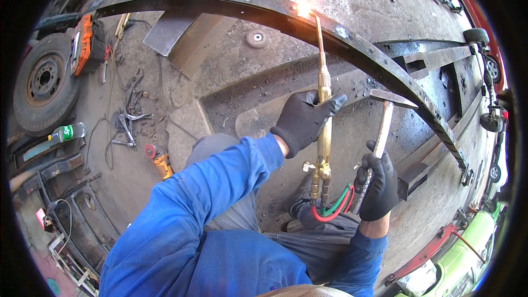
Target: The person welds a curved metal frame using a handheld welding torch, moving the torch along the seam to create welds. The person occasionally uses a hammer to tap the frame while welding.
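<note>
In a black glove, my left hand (304, 119) is closed around the brass body of a gas torch (324, 137). Its copper tip reaches up to a long dark steel beam (247, 14), where a bright orange-white glow (303, 9) hides the spot being heated. A red hose (324, 219) and a green hose (336, 202) loop away from the torch's lower end. My right hand (378, 181), also gloved, grips the handle of a hammer (393, 99). The hammer's head is raised and lies close to the beam in the picture; whether they touch, I cannot tell.
At the left lie a wheel with tyre (45, 78), an orange-and-black case (83, 44), a plastic bottle (68, 132), locking pliers (127, 124) and an angle grinder (159, 160). A flat metal plate (170, 30) sits under the beam. More steel beams (440, 56) stand at the right.
</note>
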Demonstrator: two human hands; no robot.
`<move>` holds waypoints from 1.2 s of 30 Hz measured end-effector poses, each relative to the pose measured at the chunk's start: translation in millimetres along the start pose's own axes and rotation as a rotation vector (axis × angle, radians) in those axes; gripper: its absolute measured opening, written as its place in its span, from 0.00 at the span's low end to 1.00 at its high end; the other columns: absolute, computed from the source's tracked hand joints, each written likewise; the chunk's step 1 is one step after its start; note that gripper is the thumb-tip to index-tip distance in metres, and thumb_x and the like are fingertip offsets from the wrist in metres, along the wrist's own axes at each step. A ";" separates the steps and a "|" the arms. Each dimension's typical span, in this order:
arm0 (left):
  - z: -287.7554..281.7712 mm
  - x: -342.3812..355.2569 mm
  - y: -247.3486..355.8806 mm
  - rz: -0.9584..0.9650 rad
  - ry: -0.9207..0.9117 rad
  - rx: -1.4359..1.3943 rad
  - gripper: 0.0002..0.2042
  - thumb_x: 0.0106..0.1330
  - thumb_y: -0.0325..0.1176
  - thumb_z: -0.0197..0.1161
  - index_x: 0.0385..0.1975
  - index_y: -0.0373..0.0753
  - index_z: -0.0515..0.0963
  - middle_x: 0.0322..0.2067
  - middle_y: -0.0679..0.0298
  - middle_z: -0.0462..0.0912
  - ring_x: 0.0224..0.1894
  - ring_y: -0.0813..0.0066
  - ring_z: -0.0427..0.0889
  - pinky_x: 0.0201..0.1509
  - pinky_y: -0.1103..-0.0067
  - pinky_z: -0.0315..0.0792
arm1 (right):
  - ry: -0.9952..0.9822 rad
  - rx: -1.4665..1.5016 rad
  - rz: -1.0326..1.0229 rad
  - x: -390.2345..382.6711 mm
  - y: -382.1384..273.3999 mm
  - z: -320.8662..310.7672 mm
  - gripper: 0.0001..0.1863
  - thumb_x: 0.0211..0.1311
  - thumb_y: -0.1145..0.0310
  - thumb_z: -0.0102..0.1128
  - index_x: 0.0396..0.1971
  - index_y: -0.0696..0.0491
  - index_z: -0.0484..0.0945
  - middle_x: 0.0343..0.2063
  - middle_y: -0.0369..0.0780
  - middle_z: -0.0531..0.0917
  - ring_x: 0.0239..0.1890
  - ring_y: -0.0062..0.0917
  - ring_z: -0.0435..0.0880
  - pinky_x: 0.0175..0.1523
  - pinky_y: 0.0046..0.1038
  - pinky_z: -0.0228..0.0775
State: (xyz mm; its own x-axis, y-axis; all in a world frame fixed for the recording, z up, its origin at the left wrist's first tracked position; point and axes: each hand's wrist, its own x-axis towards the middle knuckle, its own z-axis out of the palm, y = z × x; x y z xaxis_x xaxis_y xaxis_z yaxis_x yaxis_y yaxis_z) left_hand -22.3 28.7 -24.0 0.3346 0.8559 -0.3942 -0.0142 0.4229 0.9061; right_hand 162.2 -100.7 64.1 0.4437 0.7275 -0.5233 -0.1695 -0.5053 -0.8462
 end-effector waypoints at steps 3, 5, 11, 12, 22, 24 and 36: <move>-1.4 -0.6 0.4 -0.012 0.003 0.026 0.25 0.73 0.58 0.75 0.30 0.39 0.82 0.22 0.71 0.78 0.23 0.85 0.76 0.28 0.79 0.74 | 0.050 -0.044 0.002 1.1 4.4 -0.7 0.22 0.79 0.66 0.58 0.67 0.59 0.74 0.33 0.34 0.79 0.23 0.16 0.78 0.24 0.20 0.70; -1.5 -0.7 0.5 0.010 0.013 0.018 0.26 0.73 0.59 0.75 0.30 0.39 0.82 0.22 0.70 0.79 0.23 0.84 0.77 0.27 0.79 0.74 | 0.069 -0.071 -0.052 3.0 7.3 -0.2 0.22 0.80 0.66 0.58 0.66 0.59 0.74 0.33 0.34 0.79 0.24 0.16 0.78 0.24 0.20 0.70; -2.0 -2.0 0.5 -0.019 -0.014 -0.003 0.26 0.73 0.60 0.74 0.31 0.39 0.82 0.22 0.70 0.79 0.23 0.84 0.77 0.27 0.79 0.75 | 0.069 -0.054 -0.051 1.9 3.0 -1.0 0.22 0.81 0.64 0.57 0.67 0.60 0.74 0.33 0.35 0.79 0.25 0.16 0.79 0.25 0.20 0.71; -2.3 -2.1 0.6 -0.024 -0.014 0.005 0.26 0.73 0.60 0.74 0.31 0.39 0.82 0.22 0.70 0.79 0.23 0.84 0.77 0.27 0.79 0.75 | 0.071 -0.062 -0.054 1.4 2.6 -0.8 0.22 0.81 0.65 0.57 0.67 0.60 0.74 0.33 0.35 0.79 0.25 0.16 0.79 0.25 0.20 0.71; -2.6 -3.0 1.9 -0.025 -0.009 0.033 0.27 0.73 0.59 0.74 0.30 0.38 0.83 0.22 0.70 0.79 0.24 0.84 0.77 0.28 0.79 0.75 | 0.068 -0.117 -0.061 1.3 5.3 -3.1 0.22 0.83 0.61 0.58 0.67 0.57 0.75 0.34 0.31 0.76 0.27 0.13 0.77 0.25 0.17 0.69; -2.8 -3.1 1.8 -0.021 -0.008 0.034 0.27 0.73 0.59 0.74 0.30 0.37 0.83 0.22 0.70 0.79 0.24 0.84 0.77 0.28 0.79 0.75 | 0.071 -0.114 -0.061 0.8 5.5 -3.4 0.22 0.83 0.61 0.58 0.67 0.57 0.75 0.34 0.31 0.76 0.27 0.13 0.77 0.25 0.17 0.69; -3.8 -4.4 1.9 -0.044 -0.017 0.037 0.26 0.74 0.58 0.74 0.31 0.36 0.84 0.23 0.67 0.81 0.25 0.82 0.78 0.30 0.77 0.75 | 0.068 -0.086 -0.079 -0.8 6.1 -2.5 0.22 0.84 0.61 0.57 0.68 0.57 0.75 0.34 0.32 0.77 0.26 0.13 0.78 0.24 0.17 0.69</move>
State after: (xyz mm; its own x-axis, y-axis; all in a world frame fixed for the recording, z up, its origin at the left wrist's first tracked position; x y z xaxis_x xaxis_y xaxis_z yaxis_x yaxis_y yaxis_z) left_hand -27.4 26.8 -21.1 0.3501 0.8316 -0.4312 0.0356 0.4482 0.8932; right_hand 163.1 -105.5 59.6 0.5117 0.7350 -0.4449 -0.0569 -0.4877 -0.8711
